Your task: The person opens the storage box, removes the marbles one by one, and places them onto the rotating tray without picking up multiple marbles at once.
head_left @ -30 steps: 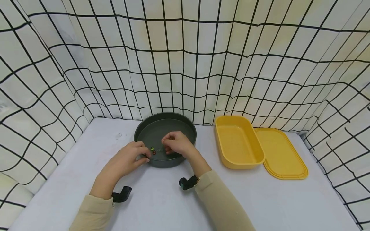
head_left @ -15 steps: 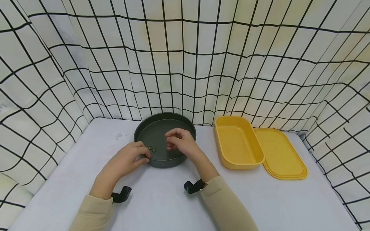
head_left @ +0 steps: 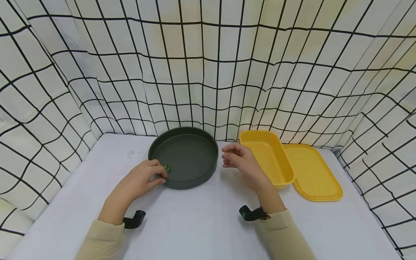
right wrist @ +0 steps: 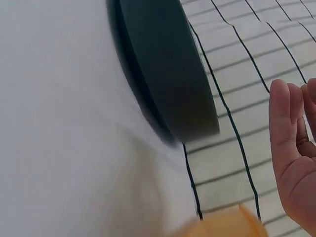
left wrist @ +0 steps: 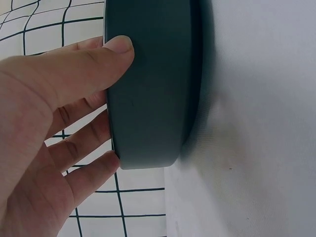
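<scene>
In the head view my left hand (head_left: 143,177) grips the near left rim of a round dark green pan (head_left: 186,155). The left wrist view has the thumb (left wrist: 118,49) against the pan's outer wall, with fingers over the rim. Beside those fingertips, a few small green bead-like pieces (head_left: 167,168) lie inside the pan. Between the pan and a yellow tub (head_left: 269,162), my right hand (head_left: 243,159) is raised, fingers bent. In the right wrist view its thumb (right wrist: 281,106) lies close against a fingertip; I cannot tell whether something small is pinched there.
A flat yellow lid (head_left: 316,173) lies right of the tub, partly beneath its edge. The table (head_left: 195,227) has a white cover. White cloth with a black grid (head_left: 201,65) hangs behind and at both sides.
My right hand has lifted from the pan and moved right, beside the yellow tub. Fewer small pieces show in the pan than a second ago. The left hand keeps its hold on the rim.
</scene>
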Demonstrator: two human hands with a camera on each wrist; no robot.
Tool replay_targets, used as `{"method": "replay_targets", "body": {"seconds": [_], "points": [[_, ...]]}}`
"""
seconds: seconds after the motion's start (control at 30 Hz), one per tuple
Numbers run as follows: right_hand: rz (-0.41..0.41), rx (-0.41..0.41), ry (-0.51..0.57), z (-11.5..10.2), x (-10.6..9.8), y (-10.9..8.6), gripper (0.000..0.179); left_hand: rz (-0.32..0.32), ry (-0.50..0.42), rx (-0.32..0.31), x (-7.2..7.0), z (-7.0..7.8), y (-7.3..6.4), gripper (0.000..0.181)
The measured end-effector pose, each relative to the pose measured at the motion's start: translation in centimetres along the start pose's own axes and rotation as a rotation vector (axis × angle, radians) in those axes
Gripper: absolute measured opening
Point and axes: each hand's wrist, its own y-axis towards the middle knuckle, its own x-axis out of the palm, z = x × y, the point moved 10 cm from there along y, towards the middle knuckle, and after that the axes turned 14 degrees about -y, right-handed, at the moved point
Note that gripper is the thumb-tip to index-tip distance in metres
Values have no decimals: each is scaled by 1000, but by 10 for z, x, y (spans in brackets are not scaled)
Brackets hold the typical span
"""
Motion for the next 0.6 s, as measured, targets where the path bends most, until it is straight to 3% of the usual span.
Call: {"method": "replay_targets", "body": {"seconds": [0.37,0.6], "points": [[118,-6,24,20,-73,-14,36,26,-16,54,-2,5,-3,17],[121,30,-75,32,-103,-22,42,63,15,125,-12,7,-3,19]]}}
